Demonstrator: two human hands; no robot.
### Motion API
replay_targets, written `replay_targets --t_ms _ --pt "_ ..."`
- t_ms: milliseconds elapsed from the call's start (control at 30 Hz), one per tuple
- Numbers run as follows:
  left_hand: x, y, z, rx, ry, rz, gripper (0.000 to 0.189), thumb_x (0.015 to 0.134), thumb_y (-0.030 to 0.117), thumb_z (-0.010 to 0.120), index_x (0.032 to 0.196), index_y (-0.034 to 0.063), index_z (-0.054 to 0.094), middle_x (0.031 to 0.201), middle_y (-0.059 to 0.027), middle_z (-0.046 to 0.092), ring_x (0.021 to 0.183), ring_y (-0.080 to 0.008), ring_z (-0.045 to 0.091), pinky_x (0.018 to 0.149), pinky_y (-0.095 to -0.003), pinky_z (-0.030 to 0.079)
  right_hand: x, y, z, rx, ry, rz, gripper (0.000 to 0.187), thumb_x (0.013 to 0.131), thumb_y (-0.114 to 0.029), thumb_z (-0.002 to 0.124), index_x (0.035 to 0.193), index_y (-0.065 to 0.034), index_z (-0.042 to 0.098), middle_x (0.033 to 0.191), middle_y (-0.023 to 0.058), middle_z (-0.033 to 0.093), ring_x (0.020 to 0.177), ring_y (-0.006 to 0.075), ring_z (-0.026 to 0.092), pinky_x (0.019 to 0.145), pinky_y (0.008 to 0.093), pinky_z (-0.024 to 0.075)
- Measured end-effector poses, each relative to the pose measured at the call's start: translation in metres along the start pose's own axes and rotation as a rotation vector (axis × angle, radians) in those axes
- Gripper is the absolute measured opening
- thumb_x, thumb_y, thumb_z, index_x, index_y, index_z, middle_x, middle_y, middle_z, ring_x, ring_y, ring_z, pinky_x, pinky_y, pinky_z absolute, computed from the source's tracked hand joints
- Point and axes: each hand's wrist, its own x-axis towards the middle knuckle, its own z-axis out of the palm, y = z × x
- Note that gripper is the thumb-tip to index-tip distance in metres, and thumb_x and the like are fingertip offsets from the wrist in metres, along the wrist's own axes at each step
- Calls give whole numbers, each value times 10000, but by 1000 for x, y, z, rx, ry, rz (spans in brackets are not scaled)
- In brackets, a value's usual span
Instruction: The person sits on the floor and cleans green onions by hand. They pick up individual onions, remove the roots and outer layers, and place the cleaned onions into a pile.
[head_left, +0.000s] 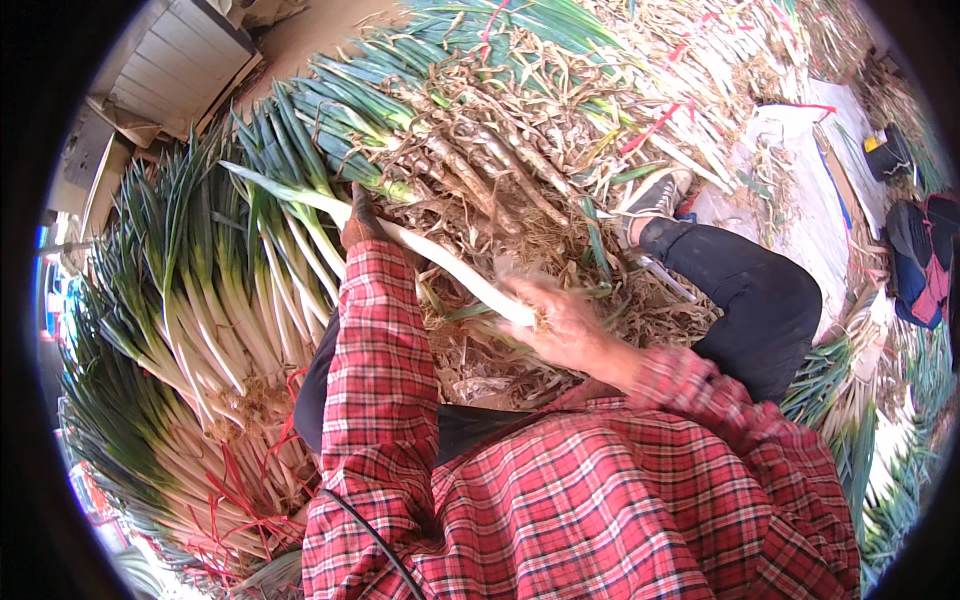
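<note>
A peeled white leek or large green onion (457, 266) slants across the middle, its leafy end at the upper left and its root end at the lower right. My left hand (364, 221) is closed around its upper stalk. At the root end is my right hand (559, 322), blurred, with the roots against its palm and fingers; its exact grip is unclear. Beyond both hands lie unpeeled stalks (480, 169) with brown, dry skins and roots. To the left rests a large heap of cleaned stalks (217, 315) with green tops.
Dry peelings (487, 367) cover the ground between my legs. Red ties (247, 495) lie on the heap at the lower left. On the right are a white sheet (810, 247), a dark container (887, 154) and more bundles (847, 375). My shoe (660, 193) rests near the unpeeled stalks.
</note>
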Motion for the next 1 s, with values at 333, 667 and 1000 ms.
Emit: replay_targets --t_ms 333,667,1000 --pt "2 -28 -36 395 9 -18 443 772 416 733 897 10 609 648 -116 587 448 -210 551 422 -354 484 -21 -83 -10 281 -545 -173 242 902 -155 589 731 11 544 690 81 624 623 133 620 542 283 493" --pt "-17 -43 -10 520 43 449 436 744 368 770 833 -32 621 636 -75 588 506 -163 541 470 -292 441 18 -26 8 -428 -251 -82 303 854 -329 604 952 -43 631 599 89 562 513 234 583 475 354 480" --pt "104 57 -151 764 66 347 499 808 390 712 1088 7 557 758 -117 608 614 -219 602 420 -317 421 56 66 -13 -470 -486 52 344 906 -188 568 1225 -65 532 1014 124 604 874 209 609 774 343 539"
